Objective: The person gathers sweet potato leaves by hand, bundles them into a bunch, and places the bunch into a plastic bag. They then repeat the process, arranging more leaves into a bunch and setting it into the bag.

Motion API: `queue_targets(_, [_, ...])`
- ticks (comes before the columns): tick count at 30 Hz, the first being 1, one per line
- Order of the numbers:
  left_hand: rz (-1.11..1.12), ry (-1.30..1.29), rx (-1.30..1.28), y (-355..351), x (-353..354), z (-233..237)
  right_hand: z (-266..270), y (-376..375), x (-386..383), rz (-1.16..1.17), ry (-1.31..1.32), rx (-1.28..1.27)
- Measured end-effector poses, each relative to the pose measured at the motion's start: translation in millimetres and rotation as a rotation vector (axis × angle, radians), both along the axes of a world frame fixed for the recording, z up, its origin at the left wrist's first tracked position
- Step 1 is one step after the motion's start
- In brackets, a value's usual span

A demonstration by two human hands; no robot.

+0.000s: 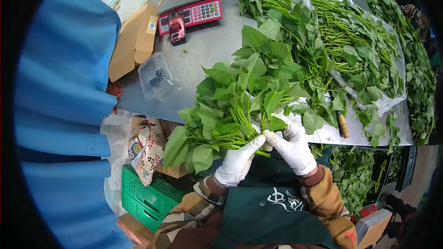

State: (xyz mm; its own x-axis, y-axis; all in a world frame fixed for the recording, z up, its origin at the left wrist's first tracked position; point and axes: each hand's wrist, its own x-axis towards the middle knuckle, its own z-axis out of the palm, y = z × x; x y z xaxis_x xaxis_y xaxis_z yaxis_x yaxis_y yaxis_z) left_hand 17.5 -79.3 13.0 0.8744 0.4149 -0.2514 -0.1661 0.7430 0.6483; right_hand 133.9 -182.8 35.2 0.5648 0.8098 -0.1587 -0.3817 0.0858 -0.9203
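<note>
My left hand point(240, 163), in a white glove, is closed around a thick bunch of sweet potato leaves point(219, 106) just past the table's near edge. The broad leaves fan out to the left and away from me, with the cut stem ends towards my body. Gloved as well, my right hand point(293, 145) pinches at the stems of the bunch, its thumb close to the left thumb. Some fingers of both hands are hidden by leaves. Right of my right hand, a wooden handle point(343, 125) sticks out from under loose greens.
More greens point(355, 41) lie on plastic across the table's right side. A red scale point(203, 13) with a phone point(176, 27) leaning on it stands at the back, near a clear plastic box point(156, 76) and a cardboard box point(134, 41). A green crate point(147, 200) stands below left.
</note>
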Motion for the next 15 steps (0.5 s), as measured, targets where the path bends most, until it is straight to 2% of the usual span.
queue_targets(5, [-0.035,0.090,0.066,-2.5,0.5,7.2,12.2,0.4,8.2,-0.116,0.160,0.016])
queue_targets(7, [-0.076,0.127,0.085,-4.2,-1.2,9.3,0.6,2.6,10.6,-0.257,-0.030,-0.074])
queue_targets(10, [-0.189,0.147,0.088,-3.6,-3.4,3.0,8.0,-2.5,11.1,-0.126,0.165,-0.021])
queue_targets(12, [-0.242,0.117,0.129,-3.5,-3.9,1.4,7.9,-3.1,7.9,-0.120,0.104,-0.105])
queue_targets(15, [-0.073,0.213,0.035,-13.3,-1.0,6.2,9.1,-2.2,5.9,-0.079,0.091,-0.125])
